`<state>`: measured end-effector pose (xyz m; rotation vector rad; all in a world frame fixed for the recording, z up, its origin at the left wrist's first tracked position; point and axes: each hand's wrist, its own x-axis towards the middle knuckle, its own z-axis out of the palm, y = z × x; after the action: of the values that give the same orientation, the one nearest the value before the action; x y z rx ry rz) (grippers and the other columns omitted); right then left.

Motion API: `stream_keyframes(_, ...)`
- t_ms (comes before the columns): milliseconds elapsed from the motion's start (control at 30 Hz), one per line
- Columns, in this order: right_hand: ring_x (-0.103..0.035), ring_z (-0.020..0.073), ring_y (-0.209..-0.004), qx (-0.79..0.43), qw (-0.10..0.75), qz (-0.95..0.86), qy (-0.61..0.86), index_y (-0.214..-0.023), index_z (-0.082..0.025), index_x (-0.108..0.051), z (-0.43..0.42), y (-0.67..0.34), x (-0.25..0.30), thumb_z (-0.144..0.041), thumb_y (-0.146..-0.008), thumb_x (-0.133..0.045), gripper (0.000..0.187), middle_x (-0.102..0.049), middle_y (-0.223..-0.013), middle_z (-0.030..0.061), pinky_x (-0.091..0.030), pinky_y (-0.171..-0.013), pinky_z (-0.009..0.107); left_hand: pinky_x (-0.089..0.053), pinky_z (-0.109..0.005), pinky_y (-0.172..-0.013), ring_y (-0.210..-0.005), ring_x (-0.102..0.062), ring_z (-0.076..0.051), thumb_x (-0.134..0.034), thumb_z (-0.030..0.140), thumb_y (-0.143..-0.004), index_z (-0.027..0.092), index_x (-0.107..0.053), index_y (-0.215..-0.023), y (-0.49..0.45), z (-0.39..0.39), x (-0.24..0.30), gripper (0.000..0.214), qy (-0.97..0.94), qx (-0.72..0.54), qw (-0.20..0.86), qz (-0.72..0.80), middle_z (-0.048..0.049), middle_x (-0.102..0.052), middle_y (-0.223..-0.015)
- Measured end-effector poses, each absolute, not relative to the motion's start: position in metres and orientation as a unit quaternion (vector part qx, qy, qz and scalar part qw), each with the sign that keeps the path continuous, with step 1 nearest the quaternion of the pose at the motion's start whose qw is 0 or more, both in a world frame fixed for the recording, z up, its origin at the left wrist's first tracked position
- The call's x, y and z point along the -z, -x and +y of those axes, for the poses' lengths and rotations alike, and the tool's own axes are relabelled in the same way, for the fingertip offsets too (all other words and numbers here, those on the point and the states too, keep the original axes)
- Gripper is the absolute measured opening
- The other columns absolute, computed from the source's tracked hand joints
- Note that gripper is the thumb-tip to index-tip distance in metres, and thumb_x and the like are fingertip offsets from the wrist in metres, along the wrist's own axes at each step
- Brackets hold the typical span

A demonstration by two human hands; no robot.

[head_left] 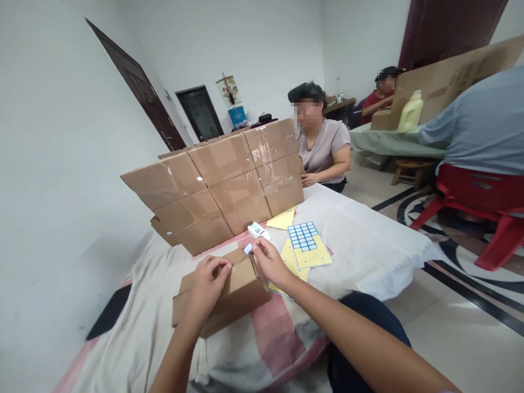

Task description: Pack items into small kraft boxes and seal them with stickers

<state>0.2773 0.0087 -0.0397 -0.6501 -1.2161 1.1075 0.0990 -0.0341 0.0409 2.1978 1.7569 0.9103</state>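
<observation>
A closed brown cardboard box (241,286) lies in front of me on the cloth-covered table. Between the thumb and fingers of my right hand (268,262) is a small white label sticker (248,248) with a blue border, just above the box's far right corner. My left hand (212,273) rests over the top of the box, its fingers curled and the thumb against the index finger; whatever may be between them is hidden. To the right of the box lie a sheet of blue-bordered label stickers (301,236) and yellow scalloped paper sheets (321,257). Behind my right hand sits a small white device (258,230).
A taped cardboard partition (229,185) stands across the table. Beyond it, a person (323,142) sits at the table's far side. At right are a red chair (478,196) with someone seated, and another table bearing a yellow jug (410,112). A wall borders the left.
</observation>
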Motion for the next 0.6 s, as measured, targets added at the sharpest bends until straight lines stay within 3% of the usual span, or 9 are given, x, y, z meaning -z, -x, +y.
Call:
stream_keyframes(300, -0.051, 0.0172, -0.076, -0.474, 0.647, -0.533, 0.270, -0.081, -0.023, -0.050, 0.011, -0.282, 0.035, -0.055, -0.094, -0.056, 0.035, -0.052, -0.078, -0.0011, -0.042, -0.075, 0.030, -0.049, -0.036, -0.073, -0.079, -0.064, -0.024, -0.051, 0.039, -0.086, 0.025, -0.064, -0.077, -0.096, -0.016, -0.023, 0.021, -0.757, -0.304, 0.145, 0.560, -0.0034, -0.070, -0.081)
stream_keyframes(467, -0.051, 0.0173, -0.077, -0.469, 0.646, -0.537, 0.274, -0.080, -0.023, -0.051, 0.010, -0.282, 0.034, -0.052, -0.094, -0.056, 0.032, -0.052, -0.078, -0.0011, -0.042, -0.075, 0.030, -0.049, -0.034, -0.071, -0.075, -0.061, -0.022, -0.051, 0.038, -0.089, 0.025, -0.060, -0.089, -0.095, -0.012, -0.012, 0.016, -0.754, -0.316, 0.127, 0.562, -0.0011, -0.065, -0.081)
stream_keyframes(600, -0.051, 0.0171, -0.078, -0.467, 0.646, -0.536, 0.278, -0.079, -0.023, -0.051, 0.007, -0.282, 0.031, -0.049, -0.094, -0.057, 0.031, -0.054, -0.079, -0.0006, -0.043, -0.077, 0.030, -0.048, -0.036, -0.078, -0.084, -0.061, -0.024, -0.052, 0.036, -0.090, 0.025, -0.064, -0.082, -0.095, -0.017, -0.012, 0.018, -0.760, -0.311, 0.093, 0.563, -0.0024, -0.067, -0.084)
